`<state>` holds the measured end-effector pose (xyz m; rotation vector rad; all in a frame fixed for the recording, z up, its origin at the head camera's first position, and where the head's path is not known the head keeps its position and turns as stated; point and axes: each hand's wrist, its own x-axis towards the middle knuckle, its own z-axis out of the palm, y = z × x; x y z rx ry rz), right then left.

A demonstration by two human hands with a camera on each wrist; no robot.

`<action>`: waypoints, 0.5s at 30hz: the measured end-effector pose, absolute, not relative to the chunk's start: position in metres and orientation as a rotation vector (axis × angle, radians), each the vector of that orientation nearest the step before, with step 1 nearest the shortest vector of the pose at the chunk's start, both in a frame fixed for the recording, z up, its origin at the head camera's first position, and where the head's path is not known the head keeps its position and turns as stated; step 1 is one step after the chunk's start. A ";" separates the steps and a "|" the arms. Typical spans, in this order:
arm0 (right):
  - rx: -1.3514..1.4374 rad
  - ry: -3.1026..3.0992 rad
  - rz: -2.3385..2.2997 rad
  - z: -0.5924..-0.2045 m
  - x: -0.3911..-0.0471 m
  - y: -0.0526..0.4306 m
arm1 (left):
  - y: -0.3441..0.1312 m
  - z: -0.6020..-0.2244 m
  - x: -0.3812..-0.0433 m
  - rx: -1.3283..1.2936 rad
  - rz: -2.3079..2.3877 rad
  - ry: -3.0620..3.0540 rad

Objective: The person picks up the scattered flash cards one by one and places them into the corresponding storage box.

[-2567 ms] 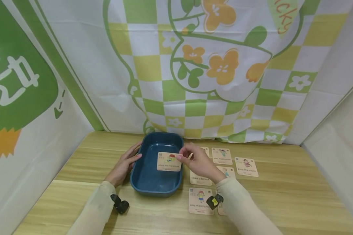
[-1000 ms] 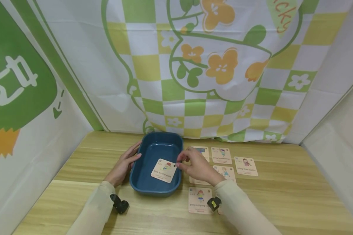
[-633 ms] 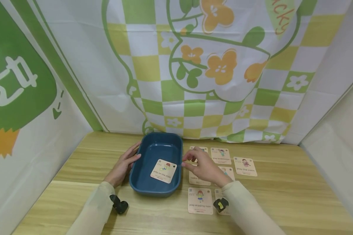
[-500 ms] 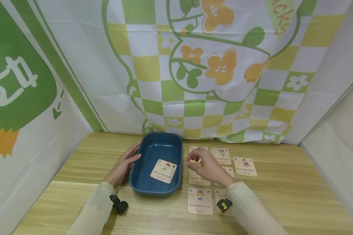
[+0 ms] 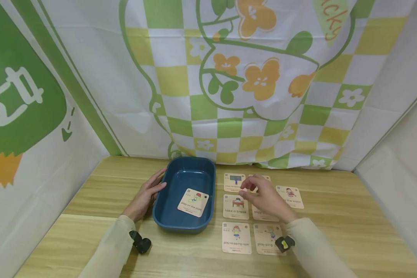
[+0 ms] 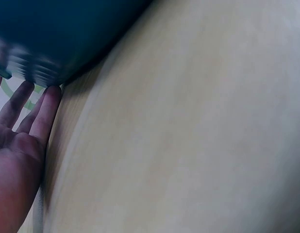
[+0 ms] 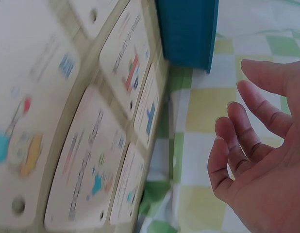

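Note:
A dark blue tray stands on the table, and a card reading "play on the slide" lies tilted inside it. My left hand rests against the tray's left side, thumb at the rim; in the left wrist view its straight fingers touch the outer wall. Over the cards at the right is my right hand, holding nothing, its fingers loosely bent. It partly covers the badminton card and another card below that one. The "take a break" card lies just left of it.
More cards lie in rows right of the tray: a blackboard card, "play skipping rope", "play ping-pong", partly under the wrist camera, and a violin card. A patterned cloth hangs behind the wooden table.
My right hand has let go of the "play on the slide" card inside the tray, then moved right over the other cards. My left hand and the tray have stayed put.

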<state>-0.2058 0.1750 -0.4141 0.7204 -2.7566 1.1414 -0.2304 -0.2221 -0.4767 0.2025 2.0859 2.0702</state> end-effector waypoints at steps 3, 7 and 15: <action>0.694 -2.766 1.139 -0.415 -0.206 0.185 | -0.222 -0.477 -0.230 0.214 2.079 2.079; 0.654 -2.769 1.113 -0.415 -0.206 0.198 | -0.222 -0.477 -0.230 0.226 2.085 2.076; 0.589 -2.750 1.056 -0.414 -0.202 0.225 | -0.222 -0.477 -0.230 0.233 2.076 2.091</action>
